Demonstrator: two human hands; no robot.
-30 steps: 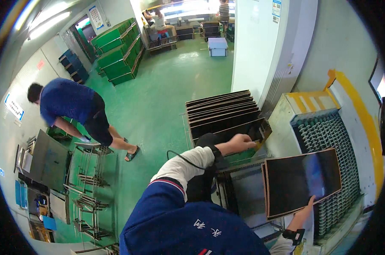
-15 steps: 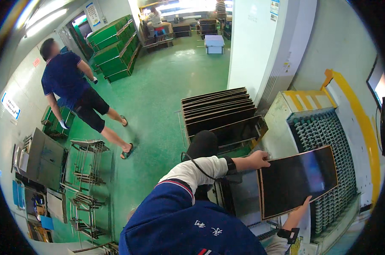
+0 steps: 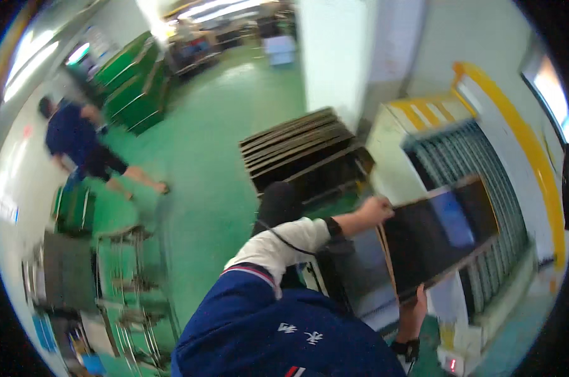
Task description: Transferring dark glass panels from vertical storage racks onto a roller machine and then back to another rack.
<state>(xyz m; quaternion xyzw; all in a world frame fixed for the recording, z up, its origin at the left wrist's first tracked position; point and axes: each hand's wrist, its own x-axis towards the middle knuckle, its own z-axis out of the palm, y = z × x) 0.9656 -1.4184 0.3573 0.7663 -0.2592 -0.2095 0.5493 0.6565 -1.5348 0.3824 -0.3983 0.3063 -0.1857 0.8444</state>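
Note:
A dark, glossy rectangular panel (image 3: 416,248) with copper-coloured edges is held out in front of me on the right side. My left hand (image 3: 374,212) grips its far left corner, fingers closed on the edge. Along the near edge, close to the near left corner, my right hand (image 3: 413,309) is closed on the panel with the thumb up against it. The panel's right part overlaps the machine's bed of ridged rollers (image 3: 479,157); whether it touches them I cannot tell. Under the panel's left side lies a greyish flat surface (image 3: 360,270), partly covered by my arm.
A rack of several upright dark panels (image 3: 303,151) stands on the floor beyond my left arm. The pale machine housing (image 3: 385,151) has yellow stripes. Metal frame racks (image 3: 130,283) and green crates (image 3: 130,81) line the left. Another person (image 3: 77,135) walks at the far left.
My right hand has slid left along the panel's near edge toward its corner. The head view has shifted and blurred. The other person has walked farther off.

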